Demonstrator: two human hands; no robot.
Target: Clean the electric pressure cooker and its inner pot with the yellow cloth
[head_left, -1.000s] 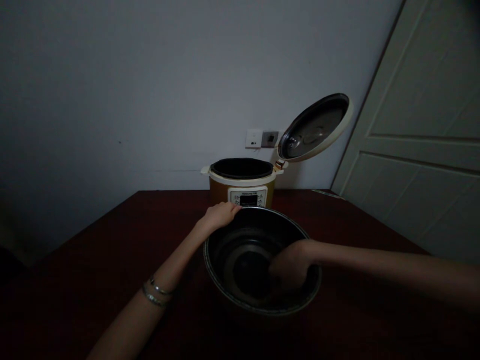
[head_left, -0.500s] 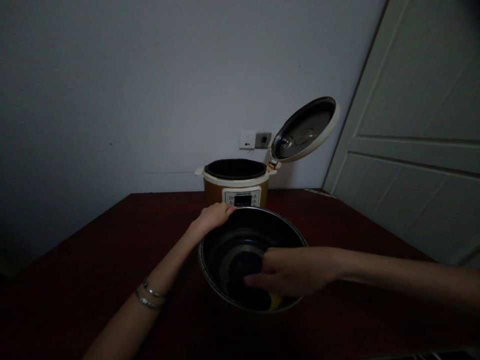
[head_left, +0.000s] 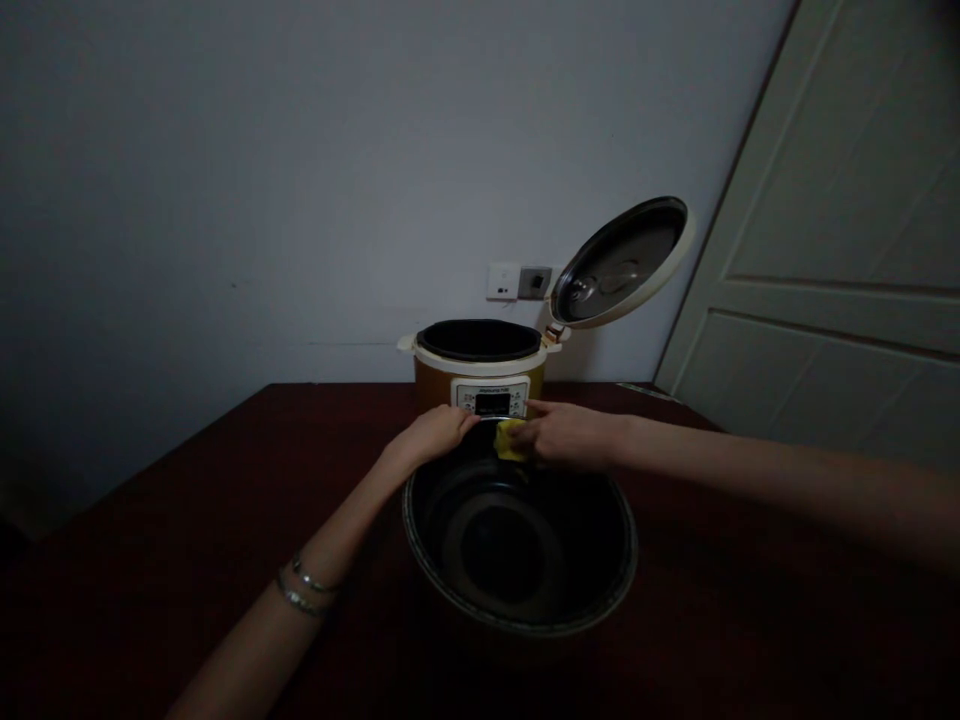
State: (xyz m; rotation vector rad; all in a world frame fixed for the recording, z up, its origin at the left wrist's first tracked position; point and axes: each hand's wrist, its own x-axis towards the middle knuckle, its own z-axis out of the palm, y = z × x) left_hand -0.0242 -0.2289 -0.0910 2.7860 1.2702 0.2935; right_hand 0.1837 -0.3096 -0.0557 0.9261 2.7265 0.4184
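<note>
A dark inner pot (head_left: 517, 600) is tilted toward me over the table, its round bottom and wall in view. My left hand (head_left: 433, 432) grips the pot's far left rim, fingers closed over the edge. Against the inside of the far wall, my right hand (head_left: 566, 435) presses a yellow cloth (head_left: 510, 440), pinched in its fingers. Just beyond both hands stands the rice cooker (head_left: 480, 365), brown and white with a control panel. Its lid (head_left: 626, 262) is tipped up on the hinge at the right.
The dark red table (head_left: 337, 430) carries the pot and the cooker. A wall socket (head_left: 502, 281) sits behind the cooker. To the right is a pale panelled door (head_left: 817, 250).
My right hand has moved with the yellow cloth from the pot's near right side up to its far wall. My left hand still grips the rim.
</note>
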